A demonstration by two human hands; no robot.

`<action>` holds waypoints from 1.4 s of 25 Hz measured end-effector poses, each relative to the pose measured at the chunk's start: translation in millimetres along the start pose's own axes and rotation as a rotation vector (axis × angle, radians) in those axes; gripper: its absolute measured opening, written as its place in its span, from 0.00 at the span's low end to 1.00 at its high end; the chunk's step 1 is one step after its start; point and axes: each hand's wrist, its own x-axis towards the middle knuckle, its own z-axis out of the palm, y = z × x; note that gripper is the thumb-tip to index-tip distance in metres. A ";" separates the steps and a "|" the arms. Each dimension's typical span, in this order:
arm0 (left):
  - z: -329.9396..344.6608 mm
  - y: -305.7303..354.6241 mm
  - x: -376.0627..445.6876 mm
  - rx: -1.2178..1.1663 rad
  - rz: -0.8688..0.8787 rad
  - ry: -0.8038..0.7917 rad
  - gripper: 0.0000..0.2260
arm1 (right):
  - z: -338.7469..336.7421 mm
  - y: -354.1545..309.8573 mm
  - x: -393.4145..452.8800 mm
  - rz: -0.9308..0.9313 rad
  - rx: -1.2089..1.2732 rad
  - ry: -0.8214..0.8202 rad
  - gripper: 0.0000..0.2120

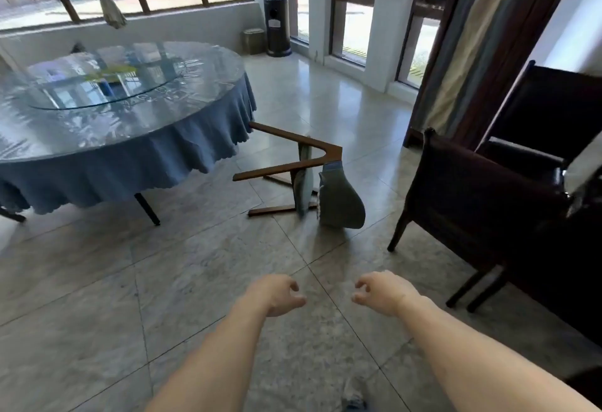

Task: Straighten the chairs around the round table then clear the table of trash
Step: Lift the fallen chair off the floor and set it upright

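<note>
Chair-straightening step: brown wooden chair with grey-blue cushions (303, 177) lies overturned; left hand (277, 294) and right hand (381, 292), fingers loosely curled, empty, must lift it.

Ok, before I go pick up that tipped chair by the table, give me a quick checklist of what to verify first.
1. Both hands free: left hand and right hand hold nothing, fingers loosely curled: ok.
2. Tipped chair upright: it lies on its side on the floor: not ok.
3. Floor between you and the chair free of obstacles: ok.
4. Chair free of the tablecloth: one leg tip sits right by the hem, contact unclear: cannot tell.
5. Dark armchair at your right leaves room to lift: ok.
6. Trash on the round table: glare and blur: cannot tell.
</note>
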 end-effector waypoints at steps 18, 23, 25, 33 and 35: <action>-115.1 122.1 237.0 0.083 0.004 -0.163 0.21 | -117.8 134.2 185.4 0.089 0.157 -0.126 0.21; -157.3 114.9 316.0 0.075 0.030 -0.169 0.20 | -163.4 139.1 254.4 0.118 0.125 -0.103 0.20; -179.8 108.5 352.9 0.070 0.045 -0.167 0.20 | -183.0 138.8 289.9 0.145 0.141 -0.089 0.21; -246.0 100.7 486.2 0.121 0.097 -0.268 0.20 | -241.1 132.3 411.9 0.244 0.253 -0.087 0.22; -258.0 105.6 511.5 0.130 0.124 -0.285 0.19 | -250.8 140.2 432.1 0.262 0.279 -0.098 0.22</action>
